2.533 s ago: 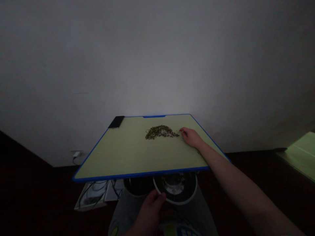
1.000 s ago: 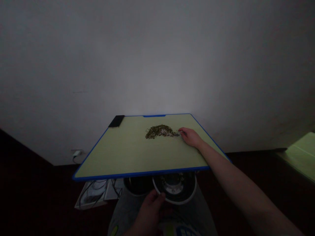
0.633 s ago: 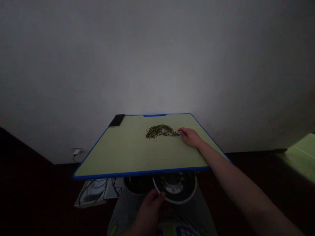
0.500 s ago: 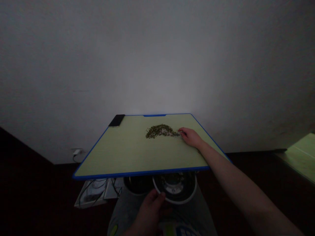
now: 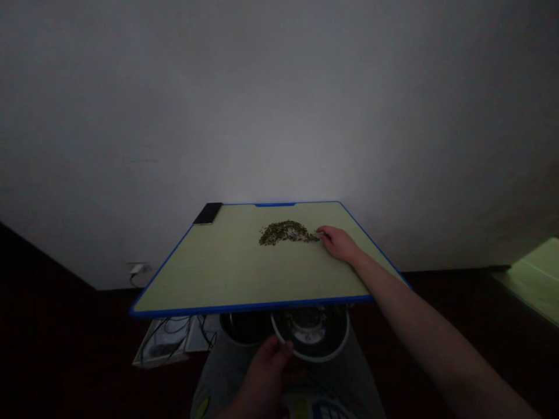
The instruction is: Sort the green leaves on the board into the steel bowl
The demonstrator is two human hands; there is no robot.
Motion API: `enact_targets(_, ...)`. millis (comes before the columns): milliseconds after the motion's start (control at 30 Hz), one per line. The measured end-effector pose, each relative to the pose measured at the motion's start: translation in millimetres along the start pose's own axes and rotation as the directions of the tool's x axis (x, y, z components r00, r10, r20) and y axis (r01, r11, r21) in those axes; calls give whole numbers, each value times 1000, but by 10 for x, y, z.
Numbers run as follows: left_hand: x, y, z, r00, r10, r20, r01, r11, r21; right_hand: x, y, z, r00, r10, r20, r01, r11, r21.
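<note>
A curved pile of small greenish-brown grains, bean- or seed-like (image 5: 282, 231), lies on the pale tabletop with a blue edge (image 5: 218, 273). At the right end of that pile is my right hand (image 5: 335, 241), its fingers pinched together close to the surface. Whatever they hold, if anything, is too small and dark to make out. Below the front edge, my left hand (image 5: 271, 364) grips the rim of a metal bowl (image 5: 321, 356) over my lap. Part of this bowl is hidden under the tabletop, and some small bits show inside it.
A dark phone (image 5: 208, 213) rests at the table's far left corner. Beside the held bowl sits a second dark metal bowl (image 5: 242, 336). Cables and a white box (image 5: 163, 343) are on the floor at left, near a wall plug (image 5: 137, 269). The wall (image 5: 279, 116) stands behind the table.
Almost nothing differs. The view shifts very slightly; my right hand stays at the pile's right end and my left hand stays on the bowl's rim.
</note>
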State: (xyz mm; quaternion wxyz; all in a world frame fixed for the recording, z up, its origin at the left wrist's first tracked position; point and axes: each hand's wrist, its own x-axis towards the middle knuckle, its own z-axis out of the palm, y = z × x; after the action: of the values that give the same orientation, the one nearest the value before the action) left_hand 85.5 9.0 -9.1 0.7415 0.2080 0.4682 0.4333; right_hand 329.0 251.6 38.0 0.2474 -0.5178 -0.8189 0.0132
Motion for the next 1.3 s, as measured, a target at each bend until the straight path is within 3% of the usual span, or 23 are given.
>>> enact_targets(200,54,-30,-28,1000,14,7,-14,1000,5,12,-38,-1,1000,-26,16,27,996,-87)
enact_targets(333,74,-25,-23,1000,23,19,-23,1000,8,79,-14,-73,993,-75,92,90,982,-164)
enact_targets(567,25,21,19,1000,-5,-7,6,1000,16,285,49,-227,966,-93,242,121,987,-103)
enact_targets(867,9,76,40,1000,-1,0,1,999,38,172,1,-118,992,-32,124,37,999,-38)
enact_targets(1300,18,65,0,1000,8,-15,-7,999,37,157,-81,-68,995,-6,104,12,998,-56)
